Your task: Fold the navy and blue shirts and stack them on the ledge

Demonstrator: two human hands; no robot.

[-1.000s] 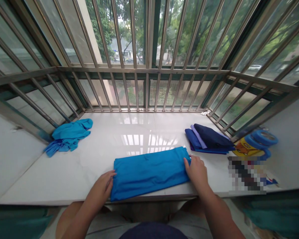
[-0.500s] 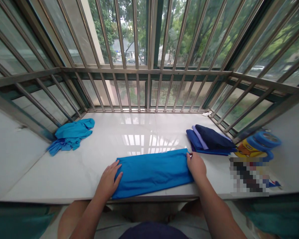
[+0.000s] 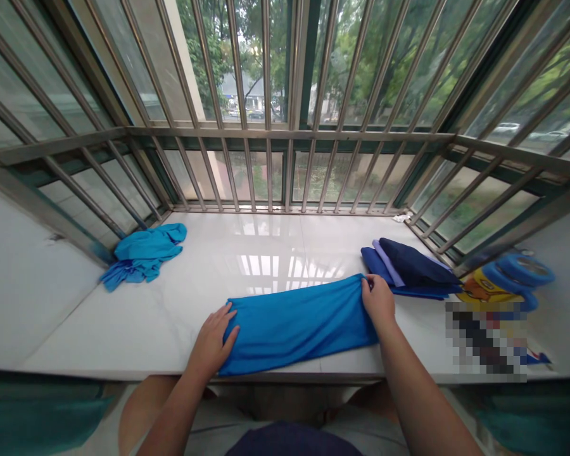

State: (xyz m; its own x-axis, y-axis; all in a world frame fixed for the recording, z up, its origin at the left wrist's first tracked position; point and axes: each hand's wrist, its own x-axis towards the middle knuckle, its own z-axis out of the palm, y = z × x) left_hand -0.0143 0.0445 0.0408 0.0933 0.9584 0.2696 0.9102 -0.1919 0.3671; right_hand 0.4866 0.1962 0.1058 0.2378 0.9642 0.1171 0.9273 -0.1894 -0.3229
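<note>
Across the back, metal bars (image 3: 285, 135) rise from a white sill (image 3: 123, 335). Near its front edge a blue cloth (image 3: 294, 329) lies in a long strip, creased toward its right end. Just past that end sits a dark folded stack (image 3: 415, 266), with a jug (image 3: 491, 288) beside it; at far left, a crumpled heap (image 3: 147, 250). The left hand (image 3: 213, 339) rests, fingers spread, on the strip's left end; the right hand (image 3: 380, 304) pinches its far right corner.

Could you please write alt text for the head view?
A folded blue cloth lies on a white ledge, left hand on one end, right hand pinching the other. Crumpled blue fabric sits left, a folded stack right.
</note>
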